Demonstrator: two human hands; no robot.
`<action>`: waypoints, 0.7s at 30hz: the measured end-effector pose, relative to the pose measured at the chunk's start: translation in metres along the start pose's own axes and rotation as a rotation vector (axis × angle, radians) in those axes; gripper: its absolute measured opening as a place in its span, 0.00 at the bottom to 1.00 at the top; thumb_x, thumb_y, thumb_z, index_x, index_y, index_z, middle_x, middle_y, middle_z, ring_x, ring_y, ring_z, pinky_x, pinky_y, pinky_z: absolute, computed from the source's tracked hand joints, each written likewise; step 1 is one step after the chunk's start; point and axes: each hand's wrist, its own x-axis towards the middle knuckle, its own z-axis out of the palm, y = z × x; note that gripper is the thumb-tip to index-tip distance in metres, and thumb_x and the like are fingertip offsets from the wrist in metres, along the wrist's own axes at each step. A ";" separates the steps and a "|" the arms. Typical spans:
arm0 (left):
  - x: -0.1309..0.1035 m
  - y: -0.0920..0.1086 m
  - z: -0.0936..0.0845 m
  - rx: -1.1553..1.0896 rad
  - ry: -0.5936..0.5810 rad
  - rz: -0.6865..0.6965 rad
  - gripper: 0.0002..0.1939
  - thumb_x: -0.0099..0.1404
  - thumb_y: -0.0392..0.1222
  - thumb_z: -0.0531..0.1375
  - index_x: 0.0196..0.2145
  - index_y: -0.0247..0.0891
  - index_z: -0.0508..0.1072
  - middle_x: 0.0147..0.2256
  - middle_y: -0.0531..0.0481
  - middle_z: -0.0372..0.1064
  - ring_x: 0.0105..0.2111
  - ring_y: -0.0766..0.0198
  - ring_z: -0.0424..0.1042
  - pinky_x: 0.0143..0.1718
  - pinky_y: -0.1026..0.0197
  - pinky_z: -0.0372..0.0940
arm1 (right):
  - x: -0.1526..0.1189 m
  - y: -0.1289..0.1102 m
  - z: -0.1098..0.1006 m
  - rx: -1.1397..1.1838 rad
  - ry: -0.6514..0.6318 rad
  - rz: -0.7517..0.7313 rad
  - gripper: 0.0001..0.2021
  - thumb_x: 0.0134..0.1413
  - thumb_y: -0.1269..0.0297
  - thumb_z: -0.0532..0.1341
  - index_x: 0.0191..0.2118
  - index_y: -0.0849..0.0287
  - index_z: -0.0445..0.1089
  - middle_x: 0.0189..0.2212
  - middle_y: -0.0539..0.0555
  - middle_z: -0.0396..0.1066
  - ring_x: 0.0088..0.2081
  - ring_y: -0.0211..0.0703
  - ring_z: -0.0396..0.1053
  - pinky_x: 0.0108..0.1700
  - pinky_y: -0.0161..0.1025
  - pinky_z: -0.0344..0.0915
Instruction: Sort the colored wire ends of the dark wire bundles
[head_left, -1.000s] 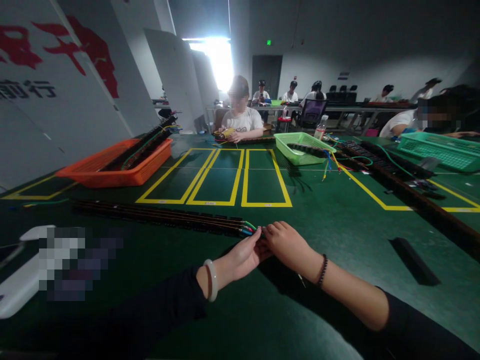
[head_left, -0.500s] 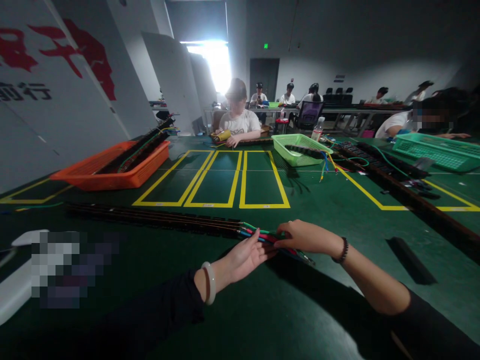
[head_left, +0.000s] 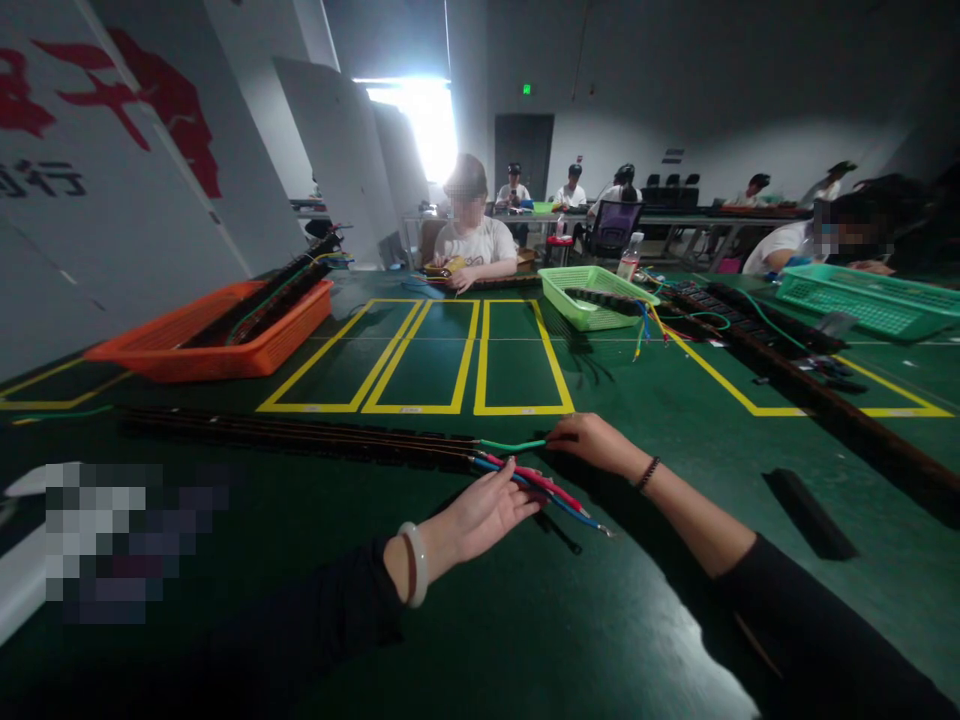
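A long black cable chain (head_left: pixel 300 437) lies across the green table in front of me, with coloured wires coming out of its right end. My left hand (head_left: pixel 484 512), palm up, holds the red wire (head_left: pixel 555 487) and the blue wire (head_left: pixel 574 507) under its thumb. Their terminal ends stick out past my fingers to the right. Pinched in my right hand (head_left: pixel 596 442) is the green wire (head_left: pixel 514 446), drawn out apart from the others. A dark wire end (head_left: pixel 566 538) hangs below my left fingers.
An orange basket (head_left: pixel 274 352) with cable chains stands at the left, a light green basket (head_left: pixel 600 315) beyond my right hand. A black strip (head_left: pixel 810 515) and a long cable chain (head_left: pixel 840 410) lie to the right. Across the table sits a co-worker (head_left: pixel 476 245).
My right hand has moved up and away from the wire bundle, pulling the green wire apart from the red and blue ones. My left hand stays in about the same place.
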 end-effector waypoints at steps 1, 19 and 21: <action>0.000 0.000 -0.001 -0.002 0.001 0.001 0.17 0.65 0.46 0.54 0.49 0.36 0.66 0.49 0.43 0.63 0.44 0.60 0.67 0.44 0.52 0.65 | 0.000 0.003 0.003 -0.001 0.019 -0.033 0.11 0.57 0.61 0.58 0.37 0.61 0.75 0.34 0.56 0.73 0.37 0.41 0.69 0.41 0.36 0.61; 0.001 -0.003 0.003 -0.055 -0.029 0.028 0.15 0.67 0.45 0.51 0.40 0.29 0.69 0.43 0.36 0.69 0.47 0.56 0.67 0.54 0.53 0.57 | -0.019 -0.074 -0.015 -0.303 -0.401 0.184 0.19 0.61 0.56 0.51 0.30 0.62 0.74 0.22 0.56 0.71 0.22 0.37 0.66 0.23 0.32 0.53; 0.002 -0.003 0.002 -0.056 -0.033 0.032 0.16 0.67 0.45 0.51 0.41 0.29 0.69 0.43 0.36 0.69 0.47 0.56 0.67 0.54 0.51 0.57 | -0.017 -0.069 -0.017 -0.304 -0.378 0.211 0.20 0.62 0.57 0.50 0.30 0.62 0.74 0.22 0.56 0.72 0.23 0.37 0.68 0.25 0.31 0.55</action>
